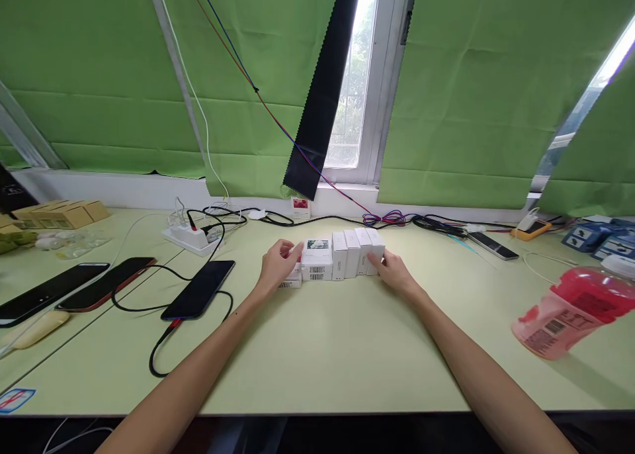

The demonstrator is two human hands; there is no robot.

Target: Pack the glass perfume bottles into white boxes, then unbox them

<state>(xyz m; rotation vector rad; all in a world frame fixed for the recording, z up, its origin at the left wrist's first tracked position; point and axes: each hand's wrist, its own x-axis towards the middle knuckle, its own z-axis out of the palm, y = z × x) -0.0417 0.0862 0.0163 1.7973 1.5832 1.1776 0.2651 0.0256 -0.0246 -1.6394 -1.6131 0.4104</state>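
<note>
Have row of sm. white boxes (339,257) on bench (347,355), mid-span, window-side of both forearms, between hands. Count four upright at R end, sides touching, narrow fronts facing near edge. Just L of these, see white box w/ dark-and-white pic (318,245) on top, barcode on front. At far L end, make out lower barcoded box (292,283) & bit of red print, partly behind L hand; can't tell count there.

Have L hand (278,263) at that end, half open, fingers bent, thumb up against boxes; can't tell grip from light touch. Have R hand (394,271) at opp. end, part-closed, thumb on front of outermost upright, fingers mostly hidden; can't tell if gripping.

L of arms, note black phone (198,290) w/ red-ended cable at near end, two more phones (106,284) farther L, white power strip (187,239) behind. R side, see pink-red bottle (565,315), dark phone (493,245) & orange-edged device (530,230) farther back. Along wall, find black cable coil (436,224); above, green blinds (496,96).
</note>
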